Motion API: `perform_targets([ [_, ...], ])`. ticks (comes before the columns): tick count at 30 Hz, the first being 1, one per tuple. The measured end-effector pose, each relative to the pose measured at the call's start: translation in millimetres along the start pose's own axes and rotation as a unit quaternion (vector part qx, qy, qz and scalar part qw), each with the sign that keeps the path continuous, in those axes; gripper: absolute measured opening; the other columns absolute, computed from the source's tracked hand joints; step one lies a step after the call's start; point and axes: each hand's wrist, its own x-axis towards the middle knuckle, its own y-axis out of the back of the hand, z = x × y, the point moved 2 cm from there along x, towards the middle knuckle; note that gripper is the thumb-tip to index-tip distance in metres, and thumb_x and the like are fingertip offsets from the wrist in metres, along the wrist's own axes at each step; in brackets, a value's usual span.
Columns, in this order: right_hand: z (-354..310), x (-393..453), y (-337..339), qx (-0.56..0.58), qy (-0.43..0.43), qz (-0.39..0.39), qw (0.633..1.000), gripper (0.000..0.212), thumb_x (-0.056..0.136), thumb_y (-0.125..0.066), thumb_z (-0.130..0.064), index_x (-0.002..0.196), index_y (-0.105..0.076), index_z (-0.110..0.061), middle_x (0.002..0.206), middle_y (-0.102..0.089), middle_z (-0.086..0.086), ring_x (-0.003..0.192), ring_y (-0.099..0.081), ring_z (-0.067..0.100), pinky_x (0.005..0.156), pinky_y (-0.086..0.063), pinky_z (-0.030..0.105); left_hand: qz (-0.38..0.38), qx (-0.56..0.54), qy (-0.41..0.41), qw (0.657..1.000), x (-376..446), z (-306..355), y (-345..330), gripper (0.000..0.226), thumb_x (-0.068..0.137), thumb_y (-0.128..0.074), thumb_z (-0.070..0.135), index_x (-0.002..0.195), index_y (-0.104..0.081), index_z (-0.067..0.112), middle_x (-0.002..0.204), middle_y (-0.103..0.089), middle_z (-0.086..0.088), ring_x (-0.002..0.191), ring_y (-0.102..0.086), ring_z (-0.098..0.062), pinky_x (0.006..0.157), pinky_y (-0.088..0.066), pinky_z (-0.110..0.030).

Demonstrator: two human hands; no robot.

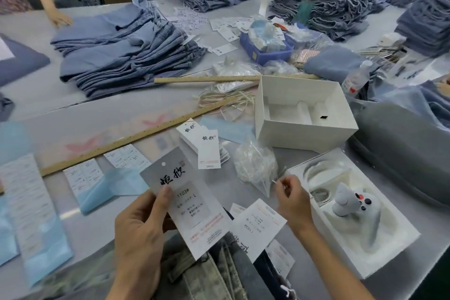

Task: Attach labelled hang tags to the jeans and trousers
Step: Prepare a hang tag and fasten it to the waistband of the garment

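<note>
Jeans nearest, coarse denim at 6 o'clock. Left hand clamps hang tag, thumb on stiff matte card; long axis runs 11 to 5, punched hole at far end. Right hand pinches thin fastener, hole toward its 10 o'clock, near. Crinkly plastic bag between.

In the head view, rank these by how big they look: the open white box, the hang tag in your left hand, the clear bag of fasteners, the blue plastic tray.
1. Open white box
2. Hang tag, though it is nearest the camera, which inflates it
3. Blue plastic tray and clear bag look alike; the tray is farther away, so I won't rank them.
</note>
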Motion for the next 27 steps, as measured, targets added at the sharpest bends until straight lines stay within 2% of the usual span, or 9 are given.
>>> perform_targets([
  [2,-44.8,-6.8,20.4,0.082,0.037,0.016,0.996,0.017,0.097,-0.065,-0.015,0.09,-0.064,-0.03,0.081,-0.069,-0.01,0.074,-0.066,0.01,0.065,-0.053,0.018,-0.012,0.01,-0.012,1.0,-3.9,4.2,0.8,0.019,0.082,-0.071,0.03,0.096,-0.08,0.039,0.095,-0.08,-0.002,0.084,-0.077,-0.022,0.064,-0.062,-0.029],
  [5,-116.9,-24.7,39.9,0.17,0.129,-0.015,0.977,0.018,0.088,-0.075,-0.018,0.098,-0.075,-0.034,0.091,-0.076,-0.012,0.084,-0.073,0.008,0.078,-0.056,0.016,-0.053,0.03,-0.003,0.998,-8.2,12.9,-5.1,0.023,0.08,-0.072,0.032,0.101,-0.067,0.041,0.09,-0.08,-0.005,0.079,-0.078,-0.025,0.061,-0.062,-0.031],
  [8,-180.1,-44.4,46.1,0.182,0.237,-0.038,0.954,0.025,0.082,-0.08,-0.016,0.102,-0.078,-0.03,0.099,-0.077,-0.016,0.088,-0.075,0.006,0.081,-0.056,0.016,-0.068,0.047,-0.033,0.996,-11.6,24.5,-11.4,0.009,0.088,-0.061,0.04,0.096,-0.062,0.04,0.089,-0.079,-0.004,0.077,-0.077,-0.024,0.06,-0.062,-0.03],
  [11,-215.0,-54.8,40.1,0.147,0.328,-0.063,0.931,0.017,0.083,-0.082,-0.012,0.1,-0.078,-0.017,0.095,-0.077,-0.01,0.085,-0.074,0.009,0.076,-0.056,0.02,-0.061,0.037,-0.06,0.996,-15.8,31.3,-12.7,0.019,0.093,-0.053,0.041,0.094,-0.069,0.031,0.094,-0.078,-0.002,0.081,-0.077,-0.023,0.059,-0.062,-0.03],
  [13,-226.3,-60.0,30.8,0.138,0.364,-0.087,0.917,0.01,0.087,-0.075,-0.01,0.096,-0.076,-0.011,0.092,-0.074,-0.006,0.085,-0.07,0.012,0.075,-0.053,0.019,-0.046,0.053,-0.078,0.995,-18.6,34.5,-11.0,0.025,0.093,-0.054,0.039,0.087,-0.072,0.024,0.088,-0.078,0.0,0.078,-0.076,-0.02,0.056,-0.06,-0.026],
  [15,-233.5,-64.9,20.6,0.122,0.383,-0.096,0.911,0.004,0.091,-0.07,-0.01,0.094,-0.073,-0.009,0.091,-0.068,-0.006,0.087,-0.064,0.011,0.077,-0.047,0.016,-0.046,0.058,-0.093,0.993,-22.4,39.4,-10.1,0.021,0.094,-0.057,0.031,0.086,-0.075,0.024,0.084,-0.078,0.0,0.077,-0.076,-0.02,0.057,-0.06,-0.026],
  [19,-238.9,-72.8,7.0,0.06,0.415,-0.063,0.906,0.009,0.097,-0.065,-0.017,0.093,-0.067,-0.009,0.091,-0.062,-0.005,0.085,-0.058,0.013,0.075,-0.048,0.023,-0.077,0.03,-0.101,0.992,-29.5,50.6,-9.8,0.018,0.095,-0.065,0.023,0.104,-0.075,0.034,0.085,-0.078,-0.004,0.075,-0.076,-0.023,0.057,-0.061,-0.029],
  [24,-241.2,-77.5,3.8,0.004,0.439,-0.047,0.897,0.007,0.097,-0.065,-0.016,0.093,-0.066,-0.011,0.091,-0.06,-0.003,0.086,-0.054,0.016,0.075,-0.046,0.028,-0.1,0.029,-0.125,0.987,-34.9,54.4,-10.3,0.029,0.092,-0.065,0.022,0.118,-0.072,0.033,0.08,-0.076,-0.001,0.071,-0.075,-0.017,0.053,-0.062,-0.034],
  [27,-243.0,-77.9,5.5,-0.015,0.45,-0.049,0.892,0.004,0.096,-0.066,-0.014,0.094,-0.065,-0.011,0.091,-0.06,-0.003,0.086,-0.053,0.016,0.076,-0.045,0.029,-0.129,0.039,-0.123,0.983,-34.4,54.2,-10.7,0.033,0.093,-0.065,0.024,0.123,-0.068,0.038,0.09,-0.077,0.001,0.079,-0.076,-0.02,0.054,-0.063,-0.038],
])
